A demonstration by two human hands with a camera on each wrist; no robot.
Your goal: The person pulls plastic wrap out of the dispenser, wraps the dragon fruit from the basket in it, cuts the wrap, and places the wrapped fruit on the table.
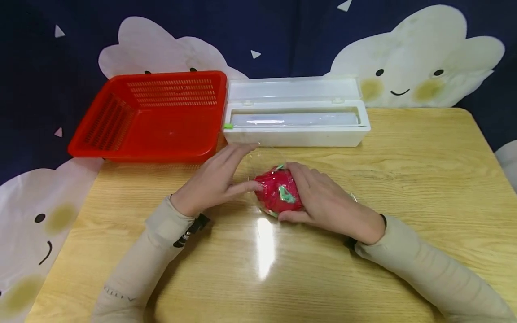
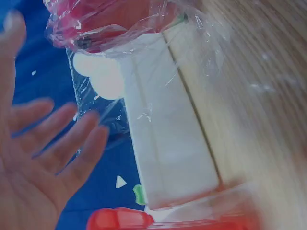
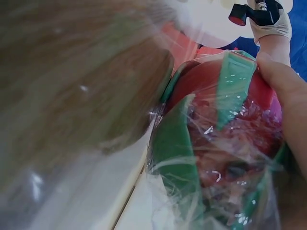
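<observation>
A red dragon fruit with green scales (image 1: 274, 195), wrapped in clear cling film (image 3: 216, 158), is over the middle of the table. My right hand (image 1: 323, 197) grips it from the right, thumb at the near side and fingers over the far side. To its left is my left hand (image 1: 216, 179), fingers spread and relaxed, the thumb tip at the fruit's left side. In the left wrist view the fingers of that hand (image 2: 53, 148) curve loosely with nothing in them, while loose film (image 2: 211, 43) hangs off the fruit (image 2: 110, 21).
Behind the hands a white cling film box (image 1: 299, 138) stands with its lid (image 1: 295, 89) up and a film roll (image 1: 296, 119) inside. A red plastic basket (image 1: 173, 157) sits beside it at the back left. A dark blue cloud-patterned cloth (image 1: 282, 40) hangs behind the wooden table (image 1: 424, 179).
</observation>
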